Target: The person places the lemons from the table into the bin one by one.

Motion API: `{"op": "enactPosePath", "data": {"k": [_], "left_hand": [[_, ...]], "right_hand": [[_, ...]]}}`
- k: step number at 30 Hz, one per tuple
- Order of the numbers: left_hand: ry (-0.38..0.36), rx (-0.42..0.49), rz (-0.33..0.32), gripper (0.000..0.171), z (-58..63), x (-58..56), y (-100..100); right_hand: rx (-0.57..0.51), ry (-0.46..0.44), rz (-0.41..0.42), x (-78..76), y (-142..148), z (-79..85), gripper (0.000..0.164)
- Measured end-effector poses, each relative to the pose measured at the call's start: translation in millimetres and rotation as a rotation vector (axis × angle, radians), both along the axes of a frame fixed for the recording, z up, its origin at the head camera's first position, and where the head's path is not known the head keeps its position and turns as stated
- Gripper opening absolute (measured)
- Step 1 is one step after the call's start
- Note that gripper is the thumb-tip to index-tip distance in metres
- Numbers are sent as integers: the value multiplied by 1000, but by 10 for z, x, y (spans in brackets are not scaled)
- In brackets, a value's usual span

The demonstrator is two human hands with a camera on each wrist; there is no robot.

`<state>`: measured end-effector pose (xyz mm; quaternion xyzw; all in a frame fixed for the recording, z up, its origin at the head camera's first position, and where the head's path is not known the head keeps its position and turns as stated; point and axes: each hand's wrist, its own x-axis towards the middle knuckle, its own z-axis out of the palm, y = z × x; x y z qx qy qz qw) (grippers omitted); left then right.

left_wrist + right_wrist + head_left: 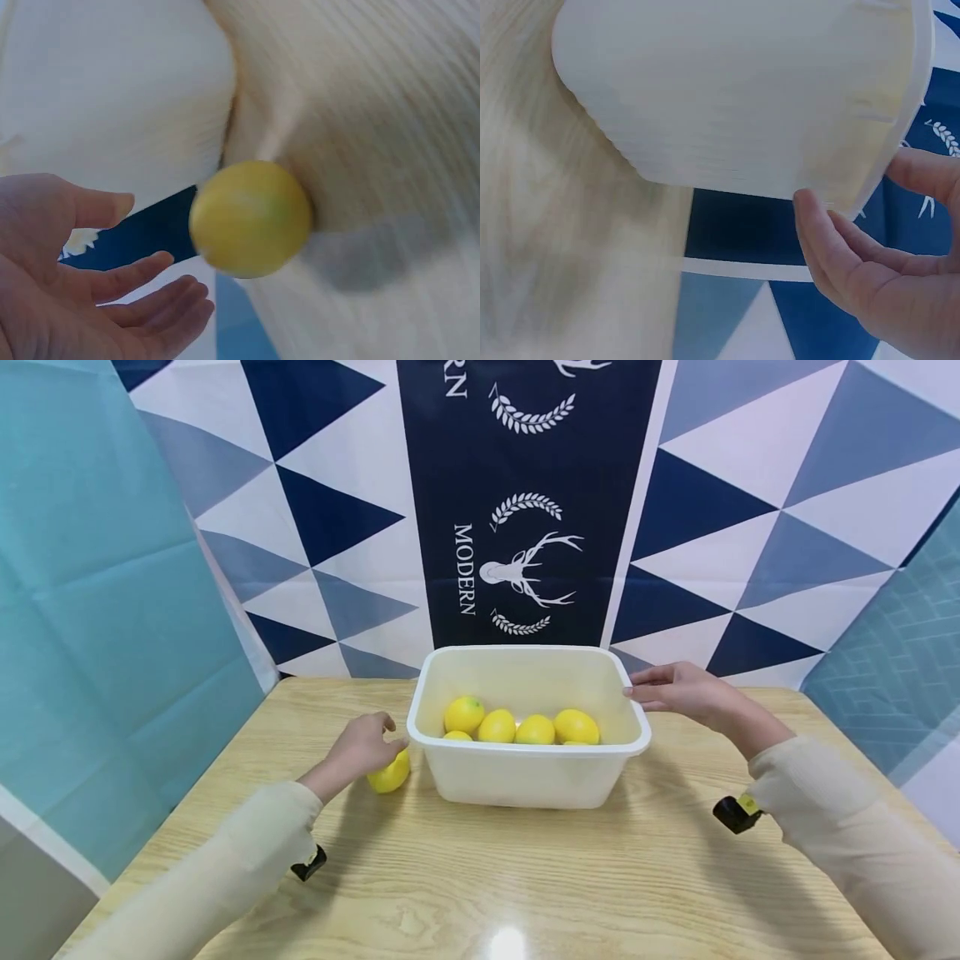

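Observation:
A white plastic bin [517, 777] stands on the wooden table with several lemons [536, 729] inside. Just left of it, a single lemon [390, 774] lies on the tabletop, partly covered by my left hand [362, 745] in the head view. The left wrist view shows that lemon [251, 217] in front of the left hand [97, 277], whose thumb and fingers are spread apart with a gap before the fruit. At the bin's right end, my right hand [678, 693] holds the rim. Its fingers [832, 247] lie at the outer wall and the thumb at the rim edge.
The wooden table [480, 877] extends toward me and to both sides of the bin. Behind it hangs a patterned cloth [337, 518] with triangles and a deer print, close to the bin's back. Teal cloth [97, 593] hangs at the left side.

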<state>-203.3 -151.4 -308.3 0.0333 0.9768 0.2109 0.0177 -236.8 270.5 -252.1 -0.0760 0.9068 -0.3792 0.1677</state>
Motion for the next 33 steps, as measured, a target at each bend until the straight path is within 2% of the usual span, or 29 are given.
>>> {"op": "enactPosePath", "data": {"k": [4,8,12,14,16,21,25,28,33], "left_hand": [[-1,-24,22,45,-90,38,-34],[25,-52,66,48,-107,109,-22],[31,-88,101,47,-138,155,26],[30,-104,111,46,-164,155,51],[25,-112,125,44,-195,145,79],[8,-133,133,48,-295,104,174],[27,-169,126,48,-330,95,235],[72,-206,98,45,-301,105,230],[124,-241,-3,35,-235,114,174]], "right_hand": [[-72,-31,-27,2,3,-73,76],[-136,-34,-55,-8,-13,-110,75],[-320,-85,-110,-30,-25,-155,71],[-432,-119,-138,-42,-22,-180,70],[-498,-149,-152,-49,-7,-200,71],[-528,-197,-176,-60,59,-229,73],[-517,-203,-177,-85,102,-214,70],[-532,-210,-173,-110,104,-196,71],[-568,-223,-164,-167,92,-175,70]]}}
